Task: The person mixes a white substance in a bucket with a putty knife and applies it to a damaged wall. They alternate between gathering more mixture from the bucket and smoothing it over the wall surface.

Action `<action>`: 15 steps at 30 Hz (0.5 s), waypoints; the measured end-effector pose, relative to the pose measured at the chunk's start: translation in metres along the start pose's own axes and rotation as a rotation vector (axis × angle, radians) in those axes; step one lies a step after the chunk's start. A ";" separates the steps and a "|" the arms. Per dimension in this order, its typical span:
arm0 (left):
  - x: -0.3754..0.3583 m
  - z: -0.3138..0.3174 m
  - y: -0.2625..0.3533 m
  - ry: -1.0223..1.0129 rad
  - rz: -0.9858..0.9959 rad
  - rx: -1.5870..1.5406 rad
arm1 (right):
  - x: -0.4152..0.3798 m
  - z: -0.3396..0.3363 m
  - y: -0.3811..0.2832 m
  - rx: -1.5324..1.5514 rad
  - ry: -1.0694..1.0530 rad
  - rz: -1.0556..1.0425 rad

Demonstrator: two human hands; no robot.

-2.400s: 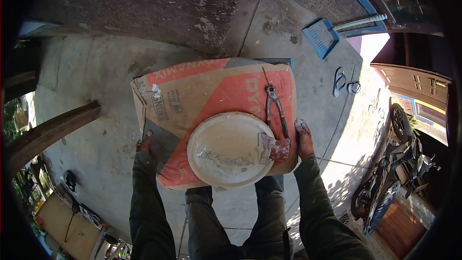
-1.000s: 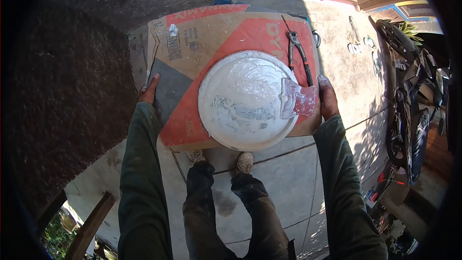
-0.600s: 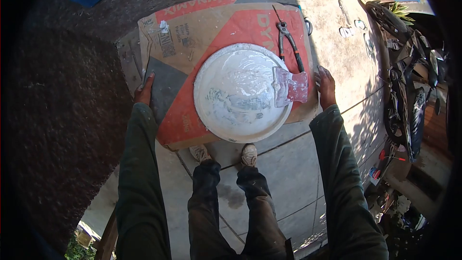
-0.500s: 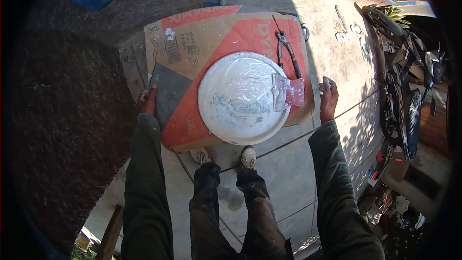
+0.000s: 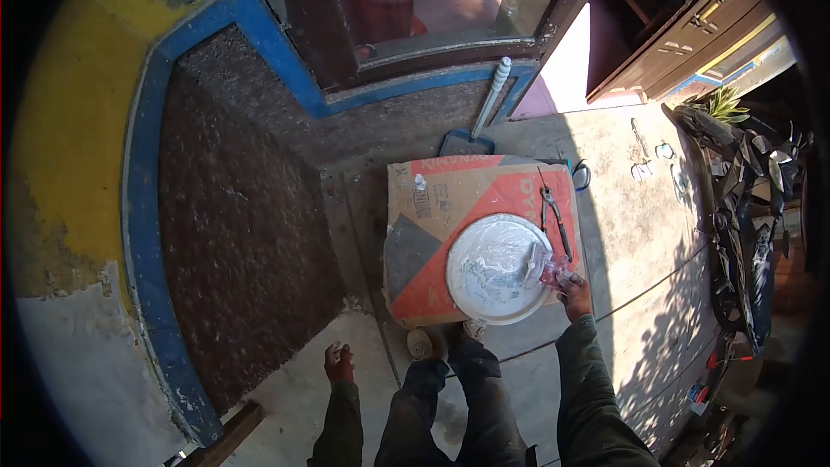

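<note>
My right hand (image 5: pixel 574 292) is closed on the reddish translucent scraper (image 5: pixel 553 271), whose blade rests at the right side of a round white lid (image 5: pixel 467 294) smeared with wet white paste. Beneath the lid lies a red and brown printed paper sheet (image 5: pixel 415 285). Black-handled pincers (image 5: pixel 556 216) lie on the sheet above the scraper. My left hand (image 5: pixel 340 363) hangs over the floor at the lower left, fingers loosely bent and apart, holding nothing.
A dustpan with a long handle (image 5: pixel 491 99) stands behind the sheet by the blue-edged wall (image 5: pixel 251 233). A motorcycle (image 5: pixel 745 233) is at the right. My shoes (image 5: pixel 420 344) are at the sheet's front edge. A wooden piece (image 5: pixel 233 438) lies lower left.
The view has shifted, showing more wall and window. My left hand has left the sheet's left edge. My right hand has moved in and taken hold of the scraper.
</note>
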State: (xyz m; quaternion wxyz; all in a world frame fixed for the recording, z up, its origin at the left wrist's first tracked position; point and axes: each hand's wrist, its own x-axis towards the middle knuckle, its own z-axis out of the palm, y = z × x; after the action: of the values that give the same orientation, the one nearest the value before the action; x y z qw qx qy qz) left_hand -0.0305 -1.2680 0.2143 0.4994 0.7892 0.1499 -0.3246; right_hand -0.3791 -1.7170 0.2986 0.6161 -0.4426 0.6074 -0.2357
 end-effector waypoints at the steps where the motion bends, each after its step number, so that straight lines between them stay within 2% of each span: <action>1: -0.009 -0.013 0.000 0.011 -0.010 -0.015 | -0.013 -0.002 0.000 0.135 -0.019 0.048; 3: -0.024 -0.032 0.007 0.022 -0.014 -0.029 | -0.026 -0.021 0.022 0.348 -0.105 0.053; 4: -0.030 -0.041 0.012 0.042 -0.016 -0.048 | -0.031 -0.024 0.024 0.415 -0.225 0.072; 6: -0.030 -0.045 0.027 0.077 0.014 -0.094 | -0.058 -0.008 0.009 0.577 -0.200 0.149; 8: -0.043 -0.055 0.044 0.114 0.063 -0.120 | -0.077 -0.002 -0.003 0.675 -0.276 0.170; 12: -0.046 -0.028 0.116 0.085 0.131 -0.244 | -0.105 0.047 -0.080 0.818 -0.381 0.229; 15: -0.036 0.000 0.181 0.087 0.220 -0.345 | -0.094 0.088 -0.152 0.743 -0.600 0.192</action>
State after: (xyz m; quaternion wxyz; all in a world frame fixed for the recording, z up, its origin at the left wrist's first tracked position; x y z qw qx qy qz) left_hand 0.0442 -1.3479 0.3631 0.6527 0.7168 0.1374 -0.2033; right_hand -0.2711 -1.6914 0.4645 0.8993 -0.1831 0.3161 -0.2406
